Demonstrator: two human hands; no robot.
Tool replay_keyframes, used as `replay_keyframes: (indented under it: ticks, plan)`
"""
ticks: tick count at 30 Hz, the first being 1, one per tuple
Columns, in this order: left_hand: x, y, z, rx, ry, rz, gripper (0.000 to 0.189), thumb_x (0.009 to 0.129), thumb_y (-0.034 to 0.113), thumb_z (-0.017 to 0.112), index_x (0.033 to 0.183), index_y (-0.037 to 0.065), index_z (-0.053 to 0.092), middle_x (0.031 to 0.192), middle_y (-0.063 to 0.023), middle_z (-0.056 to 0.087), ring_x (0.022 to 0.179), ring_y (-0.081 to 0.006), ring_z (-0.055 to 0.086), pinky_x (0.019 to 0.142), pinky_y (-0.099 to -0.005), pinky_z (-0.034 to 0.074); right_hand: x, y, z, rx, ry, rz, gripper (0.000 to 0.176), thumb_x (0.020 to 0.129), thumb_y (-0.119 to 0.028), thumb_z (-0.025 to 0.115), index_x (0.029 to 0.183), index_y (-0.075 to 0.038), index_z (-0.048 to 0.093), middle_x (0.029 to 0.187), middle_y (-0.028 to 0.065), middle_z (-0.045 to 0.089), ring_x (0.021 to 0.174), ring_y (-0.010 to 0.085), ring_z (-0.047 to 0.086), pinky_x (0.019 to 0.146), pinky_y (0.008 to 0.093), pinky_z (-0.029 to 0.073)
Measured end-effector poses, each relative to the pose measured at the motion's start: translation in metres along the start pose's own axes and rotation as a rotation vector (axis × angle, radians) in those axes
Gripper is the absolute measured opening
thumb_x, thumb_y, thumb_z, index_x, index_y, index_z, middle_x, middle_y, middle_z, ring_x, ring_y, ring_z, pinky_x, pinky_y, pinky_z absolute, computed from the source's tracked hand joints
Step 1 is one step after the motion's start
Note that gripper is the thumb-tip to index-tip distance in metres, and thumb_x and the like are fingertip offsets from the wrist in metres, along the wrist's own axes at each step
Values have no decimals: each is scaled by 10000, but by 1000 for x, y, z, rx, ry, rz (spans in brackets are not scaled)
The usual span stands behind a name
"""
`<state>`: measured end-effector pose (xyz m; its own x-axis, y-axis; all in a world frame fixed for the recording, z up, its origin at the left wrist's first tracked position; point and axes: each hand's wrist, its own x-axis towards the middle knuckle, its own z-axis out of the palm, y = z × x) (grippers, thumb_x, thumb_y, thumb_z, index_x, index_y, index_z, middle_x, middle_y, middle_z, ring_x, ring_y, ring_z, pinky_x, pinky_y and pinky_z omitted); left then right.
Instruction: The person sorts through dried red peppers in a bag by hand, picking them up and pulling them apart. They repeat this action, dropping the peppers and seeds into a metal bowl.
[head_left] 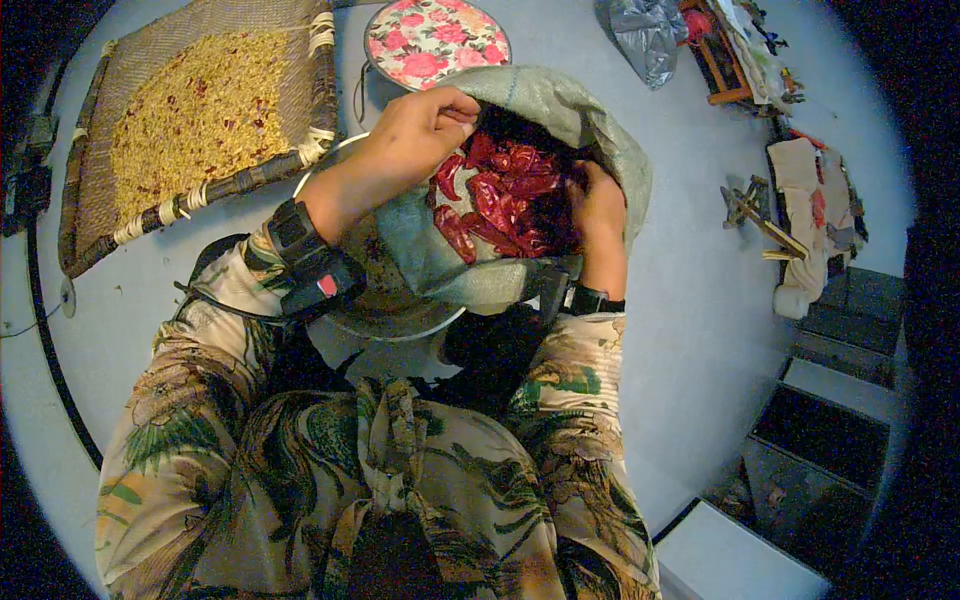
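A pale green woven sack (pixel 480 283) stands open in front of me, with several dried red chillies (pixel 500 205) inside. My left hand (pixel 420 130) is closed on the sack's upper left rim, fingers pinched together. On the right side of the opening, my right hand (pixel 598 215) reaches into the sack beside the chillies. Its fingertips are hidden in shadow, so what they hold cannot be made out. Partly under the sack, at its lower left, is a round metal basin (pixel 395 325).
At the upper left lies a framed mesh tray (pixel 200 195) of yellow seeds with red bits. A round floral-topped stool (pixel 437 42) is beyond the sack. A grey plastic bag (pixel 645 42), a wooden stool (pixel 727 75) and a cloth-covered seat (pixel 800 190) are at the right.
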<state>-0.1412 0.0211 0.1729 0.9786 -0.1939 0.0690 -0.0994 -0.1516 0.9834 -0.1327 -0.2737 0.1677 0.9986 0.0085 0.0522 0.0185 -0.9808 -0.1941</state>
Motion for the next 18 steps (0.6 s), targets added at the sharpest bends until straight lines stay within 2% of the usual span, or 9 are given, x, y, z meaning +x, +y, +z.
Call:
replay_keyframes:
  ticks: [7, 10, 13, 14, 16, 18]
  plan:
    - [-3, -2, 1, -69, -2, 15, 272, 894, 93, 626, 1153, 10, 611, 1083, -75, 664, 986, -150, 622, 892, -289, 495, -1, 9, -1, 84, 135, 42, 292, 855, -275, 672, 1064, -71, 677, 1014, 175, 692, 964, 384, 645, 839, 454, 505]
    - [-3, -1, 2, -29, -11, 13, 272, 894, 105, 626, 1150, 15, 612, 1082, -70, 665, 994, -148, 620, 895, -294, 494, -3, -5, -6, 180, 76, 20, 312, 837, -308, 696, 1033, -65, 684, 982, 172, 697, 920, 384, 653, 808, 444, 511]
    - [-2, -4, 5, -8, -19, 36, 272, 895, 118, 627, 1147, 17, 611, 1081, -66, 664, 991, -147, 620, 896, -297, 494, -12, -36, -17, 330, -160, -61, 360, 810, -349, 721, 1013, -55, 684, 954, 184, 696, 889, 386, 656, 789, 444, 512]
    - [-2, -6, 6, -10, -15, 41, 271, 895, 119, 627, 1145, 16, 612, 1081, -67, 663, 989, -147, 621, 895, -298, 495, -15, -38, -9, 317, -158, -186, 364, 808, -331, 750, 986, -22, 678, 820, 133, 685, 726, 219, 634, 698, 347, 493]
    - [-2, -8, 8, -13, -8, 50, 270, 894, 122, 628, 1141, 14, 613, 1081, -69, 662, 986, -149, 622, 892, -301, 497, -26, -61, -15, 224, -337, -181, 433, 775, -360, 767, 1034, -30, 660, 884, 162, 688, 789, 280, 659, 728, 384, 502]
    - [-2, -8, 9, -7, -20, 39, 272, 893, 126, 632, 1140, 13, 614, 1083, -72, 661, 983, -152, 623, 888, -303, 500, -32, -63, 1, 148, -317, -288, 519, 754, -369, 774, 1126, -44, 613, 939, 187, 682, 857, 335, 657, 752, 426, 501]
